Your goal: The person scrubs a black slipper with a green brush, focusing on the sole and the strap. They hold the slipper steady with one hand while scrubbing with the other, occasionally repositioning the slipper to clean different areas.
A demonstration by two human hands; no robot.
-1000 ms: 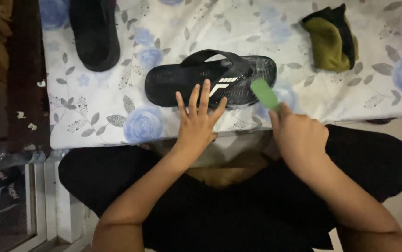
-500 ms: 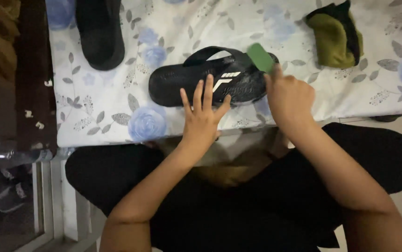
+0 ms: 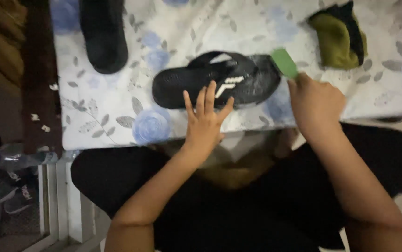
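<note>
Left hand (image 3: 205, 123): flat and wide, fingers spread and pointing toward 12 o'clock; fingertips rest on the near edge of the sandal, palm lies on the cloth at the table's near edge. It holds nothing.
Left forearm: bare, rises from 7 o'clock across the lap to the wrist.
Right hand (image 3: 315, 102): closed in a fist around the handle of the brush, knuckles up, thumb side toward 11 o'clock.
Right forearm: bare, comes in from 5 o'clock.
Brush (image 3: 284, 62): green, flat, oblong; its head sticks out of the fist toward 11 o'clock and meets the right end of the sandal. Bristles cannot be seen.
Sandal (image 3: 219, 79): black flip-flop with a pale slanted mark on the strap; lies lengthwise, 9 to 3 o'clock, sole side down, strap arched upward; its right end looks grey and dull. It sits near the middle of the table, just beyond the left hand.
Table (image 3: 107, 121): covered with a white cloth printed with blue roses and grey leaves.
Second sandal (image 3: 103, 32): black, at 10 o'clock from the first, well apart, pointing toward 6 o'clock.
Rag (image 3: 338, 35): olive and black, bunched, at 2 o'clock, near the brush but not touching.
Lap: black clothing, below the table edge.
</note>
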